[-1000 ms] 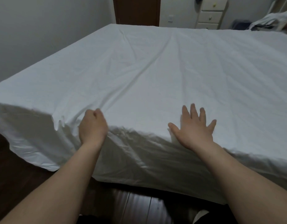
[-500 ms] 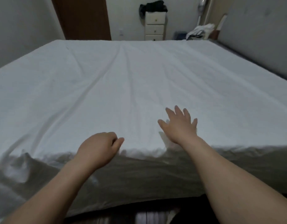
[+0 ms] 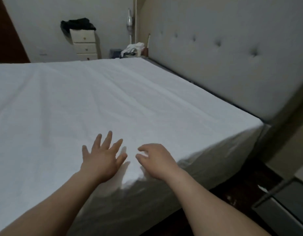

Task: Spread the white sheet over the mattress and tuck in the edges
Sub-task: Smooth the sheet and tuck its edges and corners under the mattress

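The white sheet [image 3: 113, 103] covers the whole top of the mattress and hangs down its near side, with faint creases running across it. My left hand [image 3: 103, 159] lies flat on the sheet near the near edge, fingers spread and straight. My right hand [image 3: 156, 160] hovers just beside it at the same edge, fingers loosely bent over the sheet and holding nothing. The sheet's hanging part [image 3: 207, 167] drapes over the mattress side toward the right corner.
A grey tufted headboard [image 3: 224, 53] stands along the right side of the bed. A white drawer unit [image 3: 84, 45] with dark clothes on top stands at the far wall, next to a pile of laundry [image 3: 133, 49]. Dark floor [image 3: 241, 188] lies at the lower right.
My view has swung right toward the headboard. My left hand has opened from a fist and now lies flat on the sheet; my right hand has lifted off and bent its fingers.
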Action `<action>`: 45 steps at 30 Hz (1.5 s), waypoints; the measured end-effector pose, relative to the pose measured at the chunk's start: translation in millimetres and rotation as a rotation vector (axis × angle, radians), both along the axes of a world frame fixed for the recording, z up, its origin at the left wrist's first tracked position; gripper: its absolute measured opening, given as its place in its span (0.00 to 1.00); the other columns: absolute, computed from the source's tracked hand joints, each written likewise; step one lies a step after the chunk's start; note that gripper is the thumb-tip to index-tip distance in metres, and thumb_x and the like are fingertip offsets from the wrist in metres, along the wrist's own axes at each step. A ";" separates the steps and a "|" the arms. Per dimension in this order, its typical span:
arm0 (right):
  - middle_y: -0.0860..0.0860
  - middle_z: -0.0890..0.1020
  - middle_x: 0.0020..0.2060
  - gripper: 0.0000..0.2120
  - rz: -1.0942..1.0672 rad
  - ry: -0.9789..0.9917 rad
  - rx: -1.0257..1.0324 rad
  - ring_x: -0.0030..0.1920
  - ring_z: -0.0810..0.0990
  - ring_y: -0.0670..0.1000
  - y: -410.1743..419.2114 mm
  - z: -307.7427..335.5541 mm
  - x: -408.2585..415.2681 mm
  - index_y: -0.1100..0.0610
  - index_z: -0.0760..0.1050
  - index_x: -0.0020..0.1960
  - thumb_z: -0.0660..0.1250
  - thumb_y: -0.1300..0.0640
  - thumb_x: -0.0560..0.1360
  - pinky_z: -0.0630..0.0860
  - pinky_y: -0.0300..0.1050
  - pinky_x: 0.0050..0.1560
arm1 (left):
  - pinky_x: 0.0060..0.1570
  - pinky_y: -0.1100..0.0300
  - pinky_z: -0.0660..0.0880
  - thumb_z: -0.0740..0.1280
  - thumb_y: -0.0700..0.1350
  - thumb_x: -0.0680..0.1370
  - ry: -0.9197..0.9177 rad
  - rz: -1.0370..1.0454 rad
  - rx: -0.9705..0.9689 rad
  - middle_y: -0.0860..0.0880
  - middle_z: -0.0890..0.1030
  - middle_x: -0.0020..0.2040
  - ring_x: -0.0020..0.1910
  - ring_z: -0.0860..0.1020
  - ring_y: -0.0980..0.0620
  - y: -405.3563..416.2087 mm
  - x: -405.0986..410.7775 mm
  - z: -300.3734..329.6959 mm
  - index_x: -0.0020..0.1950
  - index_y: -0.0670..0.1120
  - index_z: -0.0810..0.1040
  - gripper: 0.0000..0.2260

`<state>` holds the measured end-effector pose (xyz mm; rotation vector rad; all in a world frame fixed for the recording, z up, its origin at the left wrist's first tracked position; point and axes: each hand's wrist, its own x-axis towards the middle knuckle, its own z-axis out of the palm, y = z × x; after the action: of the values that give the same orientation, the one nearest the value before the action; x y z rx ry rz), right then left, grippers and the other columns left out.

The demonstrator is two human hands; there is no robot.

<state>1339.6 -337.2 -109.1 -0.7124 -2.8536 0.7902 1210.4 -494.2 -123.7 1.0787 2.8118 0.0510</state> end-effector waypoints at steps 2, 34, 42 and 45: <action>0.46 0.60 0.82 0.28 -0.160 -0.036 0.060 0.82 0.53 0.53 34.3 -7.4 2.1 0.44 0.64 0.80 0.57 0.38 0.82 0.50 0.62 0.80 | 0.74 0.26 0.42 0.41 0.74 0.78 -0.050 0.019 -0.059 0.55 0.33 0.83 0.82 0.35 0.43 3.6 -3.8 -12.0 0.81 0.65 0.38 0.34; 0.49 0.44 0.84 0.32 0.617 -0.209 0.262 0.83 0.40 0.58 -201.3 -28.8 -47.6 0.43 0.46 0.83 0.41 0.32 0.83 0.41 0.70 0.78 | 0.80 0.39 0.45 0.58 0.65 0.81 -0.079 0.089 -0.181 0.51 0.41 0.85 0.83 0.40 0.47 -229.9 79.3 -6.9 0.85 0.54 0.45 0.37; 0.49 0.52 0.84 0.33 0.772 -0.160 0.267 0.82 0.53 0.56 -291.1 -16.4 -27.7 0.44 0.56 0.82 0.49 0.30 0.81 0.55 0.65 0.78 | 0.76 0.39 0.60 0.61 0.63 0.81 -0.133 0.465 -0.087 0.51 0.63 0.81 0.79 0.62 0.47 -370.8 114.3 13.2 0.83 0.53 0.57 0.33; 0.50 0.54 0.83 0.33 0.844 -0.089 0.235 0.82 0.54 0.56 -337.2 0.9 -35.0 0.46 0.57 0.82 0.51 0.31 0.82 0.57 0.62 0.79 | 0.74 0.44 0.65 0.61 0.64 0.81 -0.129 0.565 -0.075 0.50 0.66 0.80 0.77 0.66 0.47 -418.7 117.1 23.3 0.82 0.52 0.61 0.32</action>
<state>1304.6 -674.4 -108.2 0.5464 -3.2167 0.4551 1327.4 -913.0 -100.4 0.2299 2.8713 0.0649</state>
